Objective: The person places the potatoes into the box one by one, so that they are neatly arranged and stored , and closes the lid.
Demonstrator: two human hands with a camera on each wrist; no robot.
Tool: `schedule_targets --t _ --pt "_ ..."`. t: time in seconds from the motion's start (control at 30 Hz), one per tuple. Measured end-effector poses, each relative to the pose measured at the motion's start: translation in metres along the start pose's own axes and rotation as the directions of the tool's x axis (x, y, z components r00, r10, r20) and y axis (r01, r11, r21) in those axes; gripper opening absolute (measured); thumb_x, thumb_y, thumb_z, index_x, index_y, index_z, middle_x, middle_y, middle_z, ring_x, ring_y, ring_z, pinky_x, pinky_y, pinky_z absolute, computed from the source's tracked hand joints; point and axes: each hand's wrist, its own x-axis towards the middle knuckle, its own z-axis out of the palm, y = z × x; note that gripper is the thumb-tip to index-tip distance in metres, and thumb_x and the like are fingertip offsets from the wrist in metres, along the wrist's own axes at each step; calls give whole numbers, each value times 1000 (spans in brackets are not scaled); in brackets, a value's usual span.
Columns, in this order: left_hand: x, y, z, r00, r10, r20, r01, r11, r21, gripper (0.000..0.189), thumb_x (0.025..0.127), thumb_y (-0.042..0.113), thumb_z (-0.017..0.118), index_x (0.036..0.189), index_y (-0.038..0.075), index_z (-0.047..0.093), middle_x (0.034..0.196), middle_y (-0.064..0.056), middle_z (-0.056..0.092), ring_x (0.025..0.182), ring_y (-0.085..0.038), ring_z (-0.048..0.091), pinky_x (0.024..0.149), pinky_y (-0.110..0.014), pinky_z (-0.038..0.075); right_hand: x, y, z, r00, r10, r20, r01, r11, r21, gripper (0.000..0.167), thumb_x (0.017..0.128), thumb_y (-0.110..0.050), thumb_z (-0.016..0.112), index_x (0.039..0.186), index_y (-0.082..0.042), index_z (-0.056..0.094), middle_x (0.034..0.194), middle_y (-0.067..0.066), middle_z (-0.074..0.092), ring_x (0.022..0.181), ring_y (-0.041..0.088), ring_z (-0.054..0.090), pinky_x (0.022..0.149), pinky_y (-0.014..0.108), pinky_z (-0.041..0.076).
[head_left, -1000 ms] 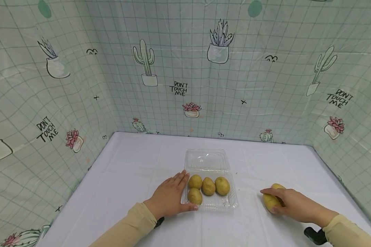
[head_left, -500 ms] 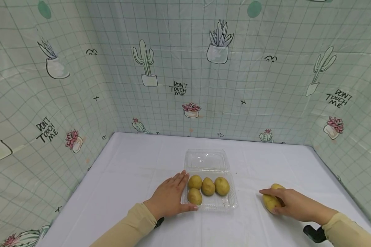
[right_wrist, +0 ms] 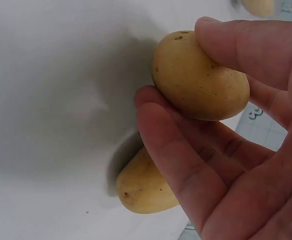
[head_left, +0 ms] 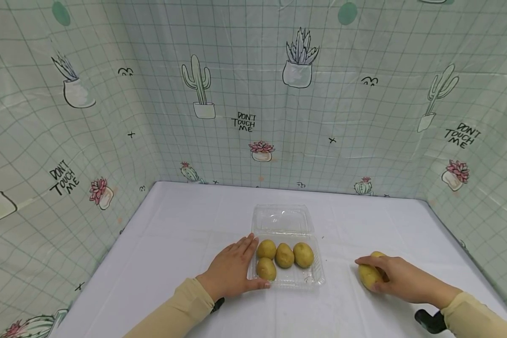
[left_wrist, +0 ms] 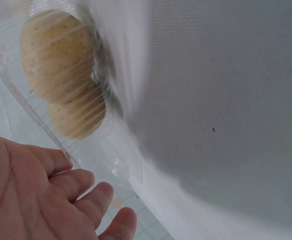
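Observation:
A clear plastic clamshell container (head_left: 293,278) lies with its lid folded back, and several yellow potatoes (head_left: 285,255) sit in its base. My left hand (head_left: 232,267) rests along the container's left side, thumb at the front corner and fingers extended. Through the ribbed wall, the left wrist view shows two potatoes (left_wrist: 55,55) beside my relaxed fingers (left_wrist: 73,182). To the right, my right hand (head_left: 410,279) holds a potato (right_wrist: 198,80) between thumb and fingers, low over the table. Another potato (right_wrist: 146,185) lies just behind those fingers, partly hidden.
A white cloth covers the table (head_left: 203,211). Patterned fabric walls (head_left: 279,108) with cactus drawings enclose its back and sides. The raised transparent lid (head_left: 282,218) leans away at the container's rear. Dark straps show at both wrists.

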Motion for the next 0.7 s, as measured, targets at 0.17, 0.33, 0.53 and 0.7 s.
schedule_targets --t 0.17,0.33,0.53,0.7 --pt "0 0 0 1000 1 0 -1 1000 -3 106 86 78 51 154 0 32 159 -18 30 144 -31 33 112 -46 33 2 -2 -6 1000 -5 -21 5 999 35 55 85 -12 78 136 -10 59 123 2 61 92 9 53 74 28 50" --pt "1 1 0 1000 -3 2 3 1000 0 106 86 78 50 154 0 32 159 -18 30 144 -31 33 112 -46 33 6 -7 -12 1000 -13 -23 16 993 114 56 87 -14 76 139 -8 57 125 6 60 86 9 57 69 27 51" --pt "1 1 1 1000 -1 3 1 1000 -6 107 85 79 50 155 0 31 159 -17 29 144 -31 32 112 -46 33 10 -15 -15 999 -29 -38 36 982 184 56 89 -14 76 141 -10 54 123 8 59 84 10 62 67 27 53" --pt "1 0 1 1000 -1 -1 1 1000 -7 107 85 79 51 154 0 32 159 -18 30 144 -31 32 112 -46 33 13 -22 -18 993 -65 -101 84 979 188 57 89 -15 76 141 -14 55 122 8 61 83 7 64 66 27 53"
